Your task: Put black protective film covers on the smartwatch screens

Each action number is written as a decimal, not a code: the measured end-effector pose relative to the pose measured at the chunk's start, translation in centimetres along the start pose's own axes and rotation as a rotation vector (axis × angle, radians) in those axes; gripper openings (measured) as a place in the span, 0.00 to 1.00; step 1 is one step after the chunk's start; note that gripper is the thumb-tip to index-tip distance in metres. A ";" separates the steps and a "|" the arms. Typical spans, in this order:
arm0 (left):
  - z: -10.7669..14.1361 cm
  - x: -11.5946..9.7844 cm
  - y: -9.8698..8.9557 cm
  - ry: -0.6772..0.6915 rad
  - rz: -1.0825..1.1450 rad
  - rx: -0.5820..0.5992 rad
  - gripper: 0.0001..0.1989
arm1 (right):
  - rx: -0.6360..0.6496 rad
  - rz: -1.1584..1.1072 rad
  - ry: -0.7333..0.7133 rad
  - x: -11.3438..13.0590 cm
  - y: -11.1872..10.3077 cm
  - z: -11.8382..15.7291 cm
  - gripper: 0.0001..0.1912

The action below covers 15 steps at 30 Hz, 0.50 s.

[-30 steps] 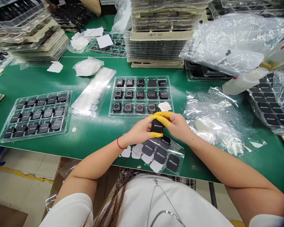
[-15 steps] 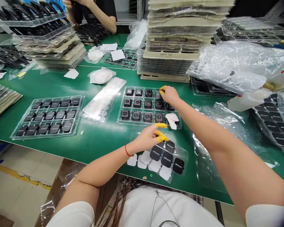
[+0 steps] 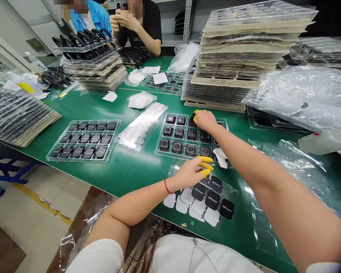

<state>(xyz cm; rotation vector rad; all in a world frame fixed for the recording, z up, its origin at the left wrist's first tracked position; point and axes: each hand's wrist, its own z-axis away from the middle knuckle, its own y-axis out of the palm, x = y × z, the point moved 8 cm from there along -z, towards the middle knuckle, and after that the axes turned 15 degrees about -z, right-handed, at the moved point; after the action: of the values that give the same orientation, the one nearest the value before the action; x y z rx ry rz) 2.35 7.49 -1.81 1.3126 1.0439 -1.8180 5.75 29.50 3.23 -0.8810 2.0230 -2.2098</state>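
My right hand (image 3: 205,120), with yellow finger cots, pinches a black smartwatch body (image 3: 193,116) at the back row of a clear plastic tray (image 3: 160,153). My own fingers partly hide that watch. More square watch bodies (image 3: 192,134) lie back side up in the tray's pockets. My left hand (image 3: 191,172) is open, its yellow-capped fingers spread just in front of the tray. Beneath and beside it lies a clear sheet of black square films (image 3: 212,200) with white lettering, plus white backing squares (image 3: 211,217). A crumpled white paper (image 3: 221,157) rests on the tray's front right corner.
A second tray of dark squares (image 3: 83,138) lies left. Beside it are a strip of clear film (image 3: 143,125) and a white packet (image 3: 142,99). Tall tray stacks (image 3: 233,60) stand behind; plastic bags (image 3: 301,100) lie right. Two people are across the table.
The view has swung left, so the scene sits further right. My right hand has gone from the back row's fourth pocket to about the third, holding a watch. My left hand stays over the sheet.
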 end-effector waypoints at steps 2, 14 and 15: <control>-0.3 0.5 -0.6 -0.016 -0.021 -0.040 0.23 | -0.051 -0.087 0.037 0.1 -1.1 1.6 0.21; 0.0 -1.6 0.3 0.124 0.122 -0.061 0.34 | -0.149 -0.393 -0.442 4.3 -1.9 22.1 0.12; 0.1 -1.5 0.7 0.120 0.095 -0.048 0.31 | -0.156 -0.379 -0.485 4.2 -2.0 22.9 0.12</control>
<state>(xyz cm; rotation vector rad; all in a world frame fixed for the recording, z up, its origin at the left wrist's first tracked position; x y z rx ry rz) 3.36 7.18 -0.52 1.4326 1.0628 -1.6516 12.37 7.32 6.77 -1.7425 1.9196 -1.7395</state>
